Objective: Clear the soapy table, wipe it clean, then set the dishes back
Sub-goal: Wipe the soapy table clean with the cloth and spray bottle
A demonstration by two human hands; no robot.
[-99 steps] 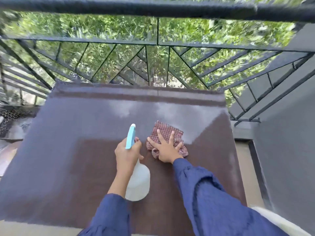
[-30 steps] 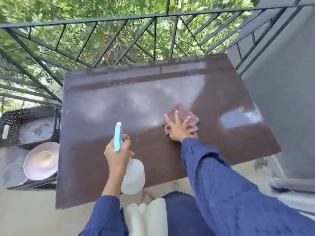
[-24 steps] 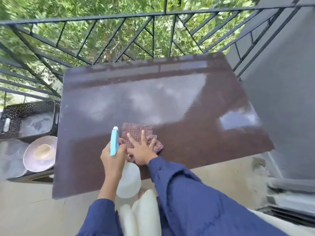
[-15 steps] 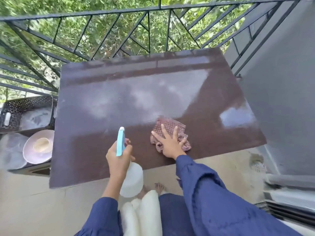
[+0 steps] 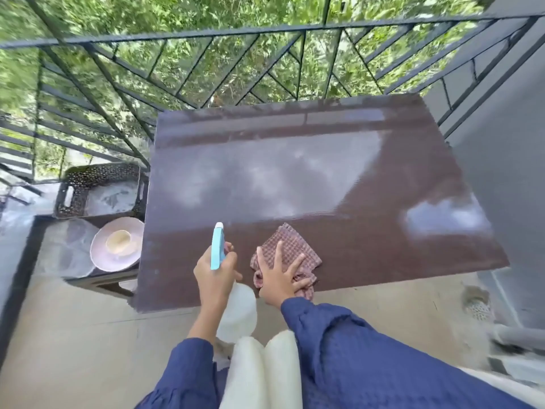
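A dark brown table with a wet sheen fills the middle of the head view. A red checked cloth lies near its front edge, and my right hand presses flat on it with fingers spread. My left hand grips a white spray bottle with a light blue nozzle, held upright just left of the cloth at the table's front edge. No dishes stand on the table.
To the left, a lower surface holds a pale pink plate with a small bowl, a clear lid and a black perforated crate. A black metal railing runs behind the table. A grey wall stands at the right.
My right hand slid the cloth across the front of the table, left then right, and now nearer the front edge. The left hand kept holding the bottle. The view shifted right.
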